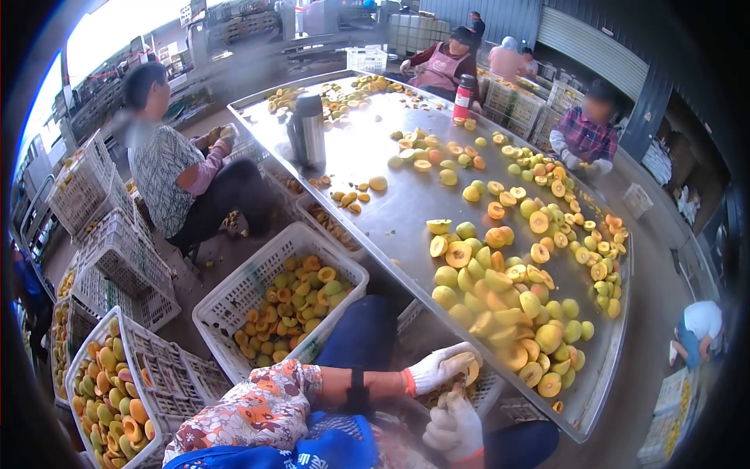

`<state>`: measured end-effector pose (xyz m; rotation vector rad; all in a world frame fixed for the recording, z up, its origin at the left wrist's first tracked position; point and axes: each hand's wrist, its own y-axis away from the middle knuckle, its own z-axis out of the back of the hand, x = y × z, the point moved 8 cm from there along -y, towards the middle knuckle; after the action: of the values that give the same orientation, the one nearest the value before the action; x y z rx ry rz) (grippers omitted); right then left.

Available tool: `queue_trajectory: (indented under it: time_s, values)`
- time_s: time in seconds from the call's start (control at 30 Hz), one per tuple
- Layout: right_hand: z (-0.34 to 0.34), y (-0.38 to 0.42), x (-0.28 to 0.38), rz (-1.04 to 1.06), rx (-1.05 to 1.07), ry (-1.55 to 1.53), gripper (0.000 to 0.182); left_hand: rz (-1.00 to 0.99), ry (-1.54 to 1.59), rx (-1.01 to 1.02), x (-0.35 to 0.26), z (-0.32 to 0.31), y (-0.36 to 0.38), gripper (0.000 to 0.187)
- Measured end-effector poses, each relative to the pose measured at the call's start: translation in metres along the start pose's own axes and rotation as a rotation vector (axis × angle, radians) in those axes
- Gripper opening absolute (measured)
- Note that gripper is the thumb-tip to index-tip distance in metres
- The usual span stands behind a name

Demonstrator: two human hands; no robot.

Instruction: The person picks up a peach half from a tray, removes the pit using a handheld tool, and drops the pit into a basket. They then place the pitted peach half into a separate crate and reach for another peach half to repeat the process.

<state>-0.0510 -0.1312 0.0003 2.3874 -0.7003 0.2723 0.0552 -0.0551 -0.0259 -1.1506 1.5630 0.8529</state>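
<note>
My left hand [441,366], in a white glove with an orange cuff, is closed around a yellow peach [459,364] just below the near edge of the steel table [391,219]. My right hand [455,426], also gloved, sits right under it with fingers curled; what it holds is hidden. A large heap of halved and whole yellow peaches [500,305] lies on the table just beyond my hands. A white basket [234,301] of peach halves stands to my left.
Several white crates [117,258] stand at the left, one with peaches [109,399]. A seated person [176,176] works at the left, others at the far end [445,62] and right [586,133]. A steel flask [308,129] and red bottle [463,95] stand on the table.
</note>
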Motion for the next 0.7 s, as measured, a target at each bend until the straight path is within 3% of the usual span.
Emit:
queue_trajectory:
  time_s: [0.17,0.23,0.4,0.53,0.7]
  values:
    - [-0.004,0.001,-0.001,0.065,-0.075,0.003,0.016,-0.167,-0.242,0.02,-0.026,0.0,0.004,0.043]
    - [0.0,-0.001,0.001,0.072,-0.089,-0.014,0.017,-0.074,-0.12,0.073,-0.009,0.0,-0.006,0.044]
    - [-0.007,-0.003,-0.001,-0.039,0.155,-0.085,0.025,-0.067,-0.049,0.166,-0.009,0.0,-0.006,0.048]
    - [-0.012,-0.005,0.001,-0.057,0.229,-0.175,0.039,-0.01,0.14,0.112,-0.005,-0.001,-0.009,0.044]
    - [-0.011,-0.007,0.003,-0.076,0.226,-0.175,0.041,0.003,0.163,-0.041,-0.018,0.0,0.003,0.042]
